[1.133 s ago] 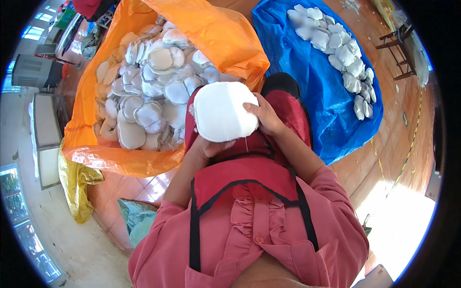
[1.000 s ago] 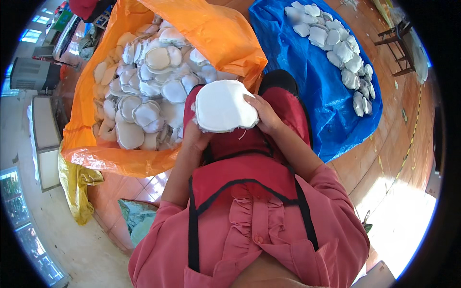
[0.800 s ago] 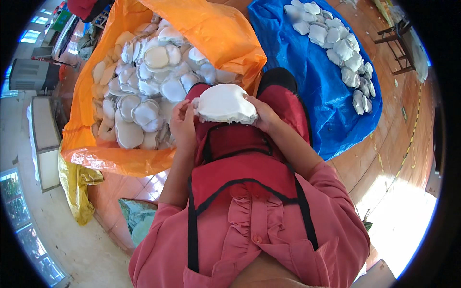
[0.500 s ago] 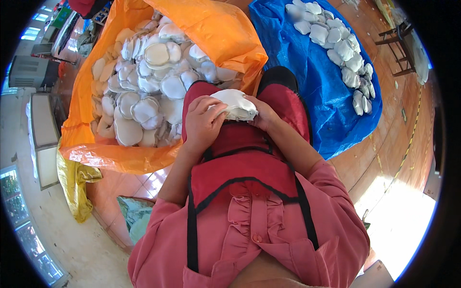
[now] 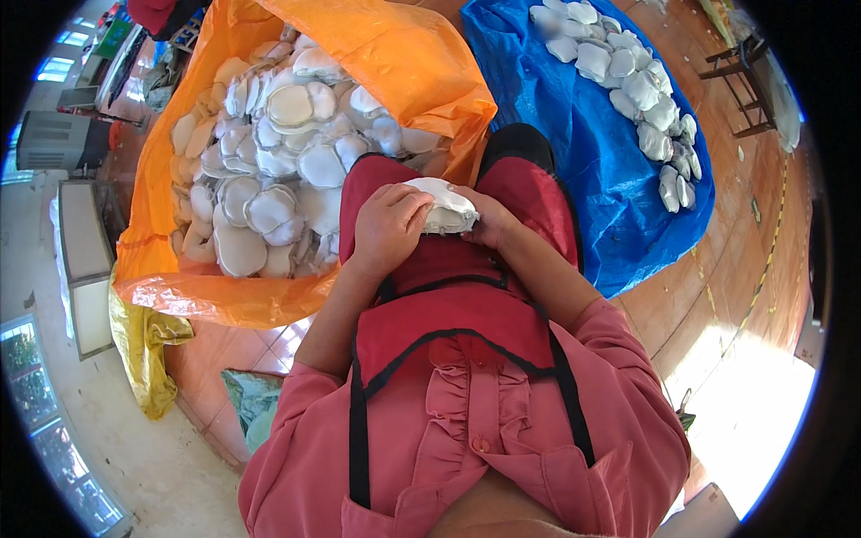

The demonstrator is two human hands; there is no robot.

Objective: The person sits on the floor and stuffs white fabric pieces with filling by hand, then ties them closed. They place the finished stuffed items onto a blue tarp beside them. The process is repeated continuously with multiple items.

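Note:
Over my lap I hold a white padded fabric piece (image 5: 446, 199), rounded, with a ragged lower edge. My left hand (image 5: 392, 221) grips its left side, fingers bent over the top. On its right side my right hand (image 5: 490, 218) is closed, with the fingertips partly hidden behind the piece. A large orange sack (image 5: 211, 299) stands in front of my left leg, filled with many similar flat white and cream pads (image 5: 291, 106). To the right, a blue sheet or sack (image 5: 587, 206) bears a long heap of puffier white pieces (image 5: 642, 90).
A dark wooden stool (image 5: 743, 85) stands on the tiled floor at the far right. Yellow sacking (image 5: 143, 359) lies below the orange sack, beside a pale green bag (image 5: 251, 403). Grey and white cabinets (image 5: 85, 229) line the left wall.
My left hand has shifted slightly right, further over the left side of the white padded piece. The piece has turned a little between my hands. The sacks stay put.

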